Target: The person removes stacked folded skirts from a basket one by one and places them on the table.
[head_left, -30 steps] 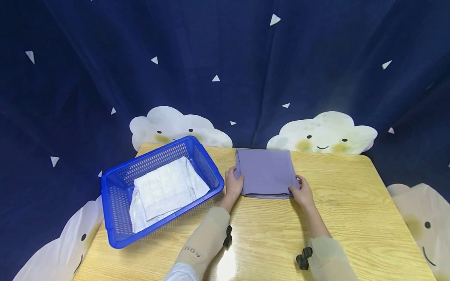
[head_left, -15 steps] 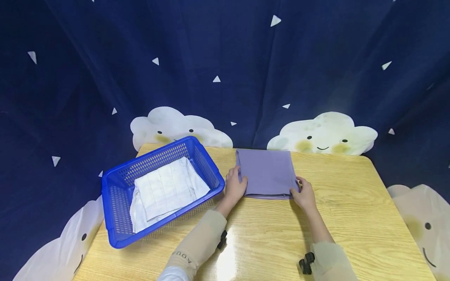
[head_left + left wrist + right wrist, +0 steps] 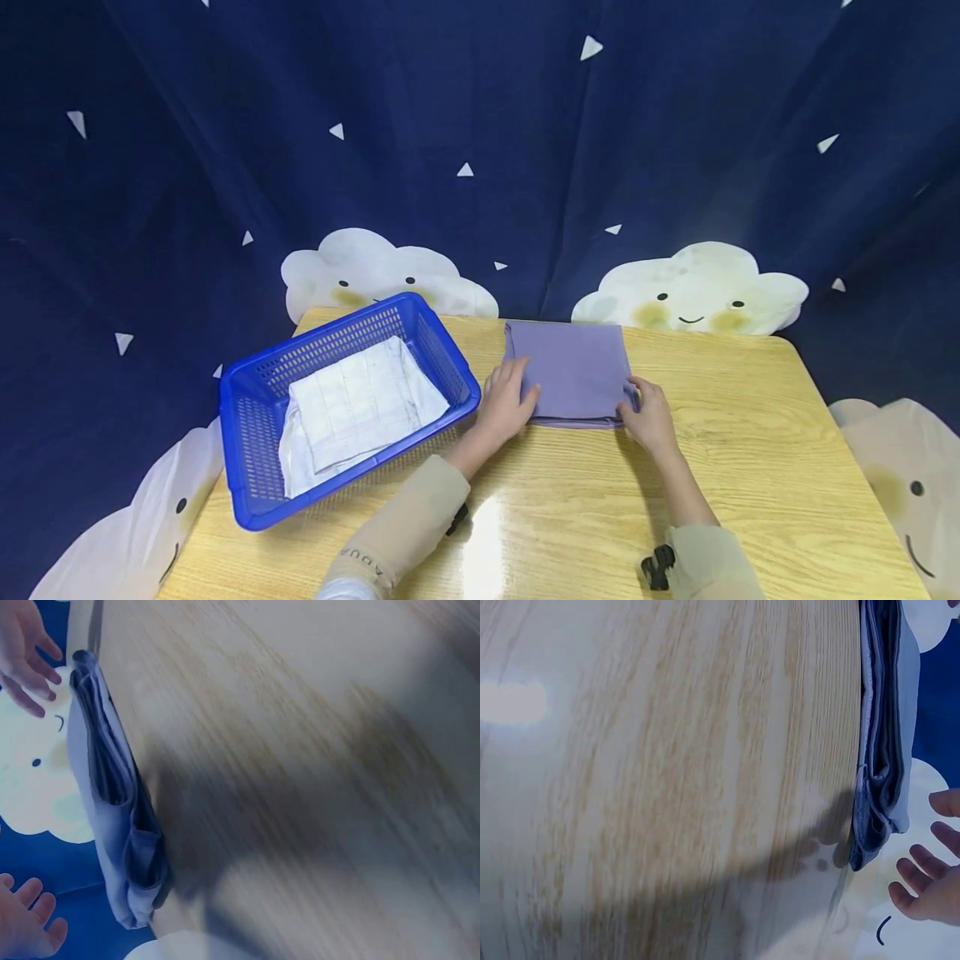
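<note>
A purple cloth (image 3: 573, 371), folded into a flat rectangle, lies toward the back of the table. Its near edge shows stacked layers (image 3: 112, 772) in the left wrist view. My left hand (image 3: 507, 406) is over the cloth's left edge with relaxed fingers, and holds nothing. At the right edge, my right hand (image 3: 651, 418) has its fingers spread loosely beside the near corner. The right wrist view shows a gap between that hand (image 3: 934, 877) and the cloth's layers (image 3: 885, 735).
Left of the cloth stands a blue plastic basket (image 3: 247, 500) with folded white cloth (image 3: 360, 408) inside. Close behind the wooden table (image 3: 750, 467) hangs a dark blue curtain (image 3: 525, 125) with cloud faces. The basket's right corner is near my left hand.
My left hand has let go of the cloth's left side and moved right, over its edge. My right hand has loosened at the right corner. The cloth lies almost unchanged.
</note>
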Demonstrator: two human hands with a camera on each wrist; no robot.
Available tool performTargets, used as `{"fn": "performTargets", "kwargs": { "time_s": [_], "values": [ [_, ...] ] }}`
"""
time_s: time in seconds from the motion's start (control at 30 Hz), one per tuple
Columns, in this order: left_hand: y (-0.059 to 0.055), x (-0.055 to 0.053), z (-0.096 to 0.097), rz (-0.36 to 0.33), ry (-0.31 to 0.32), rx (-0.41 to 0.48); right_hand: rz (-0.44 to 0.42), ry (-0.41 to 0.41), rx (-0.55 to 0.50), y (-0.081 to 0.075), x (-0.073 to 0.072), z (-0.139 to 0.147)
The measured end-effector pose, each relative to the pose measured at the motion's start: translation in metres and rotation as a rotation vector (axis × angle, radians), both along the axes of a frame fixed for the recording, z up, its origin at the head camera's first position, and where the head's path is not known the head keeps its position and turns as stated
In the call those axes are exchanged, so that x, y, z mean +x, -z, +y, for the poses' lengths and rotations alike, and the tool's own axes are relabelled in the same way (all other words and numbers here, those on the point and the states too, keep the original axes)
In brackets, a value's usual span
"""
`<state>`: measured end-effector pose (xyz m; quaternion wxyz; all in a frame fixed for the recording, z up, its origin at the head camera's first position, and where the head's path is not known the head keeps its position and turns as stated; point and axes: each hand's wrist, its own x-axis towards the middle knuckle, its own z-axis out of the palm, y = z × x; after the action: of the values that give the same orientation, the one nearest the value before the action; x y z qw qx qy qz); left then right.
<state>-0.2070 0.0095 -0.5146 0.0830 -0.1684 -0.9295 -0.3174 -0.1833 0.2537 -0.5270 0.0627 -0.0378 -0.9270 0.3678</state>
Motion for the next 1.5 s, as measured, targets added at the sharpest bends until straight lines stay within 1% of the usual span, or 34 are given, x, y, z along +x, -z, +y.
{"fn": "performTargets", "kwargs": {
  "time_s": [0.17,0.27,0.37,0.5,0.57,0.63,0.73,0.87,1.1,1.2,1.23,1.37,1.5],
  "values": [
    [-0.01,0.005,-0.006,0.053,0.045,-0.033,0.029,-0.019,0.009,-0.003,0.0,-0.005],
    [-0.014,0.008,-0.009,0.101,0.059,-0.067,0.013,-0.033,0.012,-0.006,0.0,-0.009],
    [-0.017,0.009,-0.014,0.161,0.057,-0.098,-0.008,-0.045,0.019,-0.01,0.0,-0.012],
    [-0.021,0.009,-0.02,0.224,0.037,-0.137,-0.018,-0.054,0.039,-0.014,0.0,-0.015],
    [-0.022,0.009,-0.024,0.234,0.019,-0.165,-0.015,-0.059,0.047,-0.015,0.0,-0.017],
    [-0.024,0.009,-0.027,0.23,-0.005,-0.178,-0.011,-0.071,0.045,-0.015,-0.001,-0.02],
    [-0.027,0.011,-0.033,0.201,-0.049,-0.181,-0.005,-0.089,0.037,-0.016,-0.003,-0.025],
    [-0.028,0.013,-0.042,0.192,-0.106,-0.146,0.018,-0.107,0.026,-0.016,-0.006,-0.034],
    [-0.03,0.014,-0.062,0.249,-0.178,-0.08,0.072,-0.133,0.048,-0.018,-0.008,-0.048],
    [-0.031,0.015,-0.07,0.257,-0.206,-0.052,0.089,-0.136,0.046,-0.02,-0.009,-0.055],
    [-0.032,0.016,-0.073,0.258,-0.216,-0.04,0.097,-0.138,0.044,-0.02,-0.01,-0.057],
    [-0.034,0.019,-0.085,0.221,-0.25,0.005,0.132,-0.158,0.021,-0.023,-0.011,-0.066],
    [-0.034,0.022,-0.098,0.213,-0.29,0.055,0.17,-0.192,0.014,-0.026,-0.012,-0.076]
  ]
}}
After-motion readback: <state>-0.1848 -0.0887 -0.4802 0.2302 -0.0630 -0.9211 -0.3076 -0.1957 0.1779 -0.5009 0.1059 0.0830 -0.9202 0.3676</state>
